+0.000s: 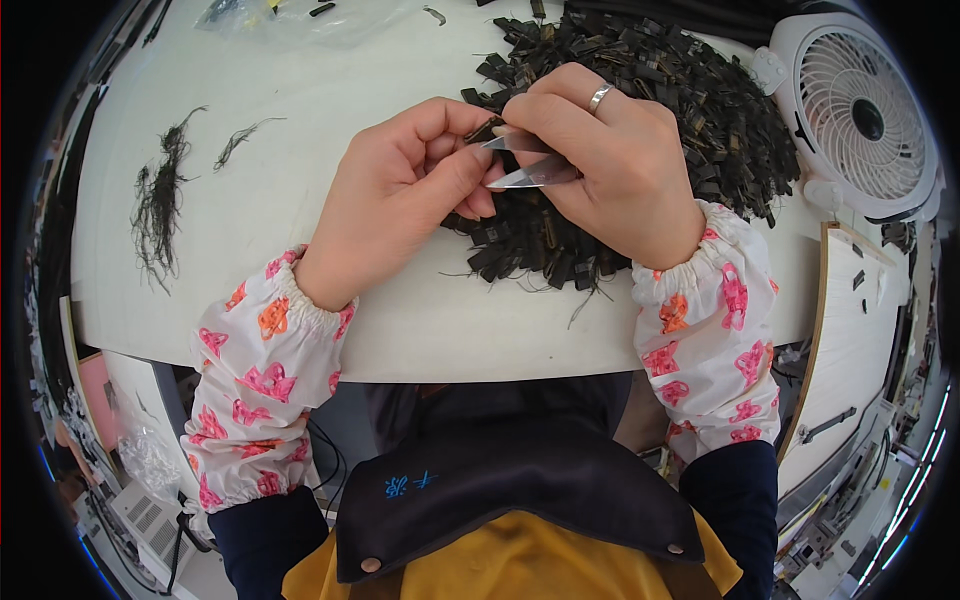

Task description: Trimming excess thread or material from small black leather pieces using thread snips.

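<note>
While the left hand (392,190) pinches a small black tab (485,129) at the left edge of a black-tab heap (700,120), the right hand (612,150) holds silver metal snips (545,172), blades parted. A round white plastic fan (860,135) flanks the heap's right; tangled black threads (160,208) lie well left.

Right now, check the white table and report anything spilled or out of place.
A tangle of loose black threads lies on the table, left of the left hand; it looks stray, apart from the pile of black pieces.
</note>
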Tool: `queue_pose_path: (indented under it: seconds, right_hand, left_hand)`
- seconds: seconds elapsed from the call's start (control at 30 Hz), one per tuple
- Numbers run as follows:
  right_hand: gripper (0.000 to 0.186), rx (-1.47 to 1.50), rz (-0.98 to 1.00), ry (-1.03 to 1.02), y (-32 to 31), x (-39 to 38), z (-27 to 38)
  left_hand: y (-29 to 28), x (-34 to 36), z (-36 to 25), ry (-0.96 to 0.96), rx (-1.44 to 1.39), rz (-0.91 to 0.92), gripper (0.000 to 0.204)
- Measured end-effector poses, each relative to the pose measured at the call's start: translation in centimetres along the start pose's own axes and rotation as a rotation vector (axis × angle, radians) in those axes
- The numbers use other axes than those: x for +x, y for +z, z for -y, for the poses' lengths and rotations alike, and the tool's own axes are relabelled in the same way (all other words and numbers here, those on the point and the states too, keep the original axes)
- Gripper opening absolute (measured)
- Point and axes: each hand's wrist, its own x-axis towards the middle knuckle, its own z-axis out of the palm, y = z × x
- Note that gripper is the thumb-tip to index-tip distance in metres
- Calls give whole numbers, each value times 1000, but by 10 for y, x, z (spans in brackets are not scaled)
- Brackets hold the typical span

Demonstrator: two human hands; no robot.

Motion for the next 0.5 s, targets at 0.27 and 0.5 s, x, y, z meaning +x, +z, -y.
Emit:
queue_pose_path:
  seconds: [0.27,0.5]
  right_hand:
    - [32,25,-28,315,-2,-2,9]
    - [26,-206,-124,69,9,-1,8]
  left_hand:
    - [-6,3,-5,-33,-151,-35,24]
    - [-5,4,-2,-48,-218,-40,22]
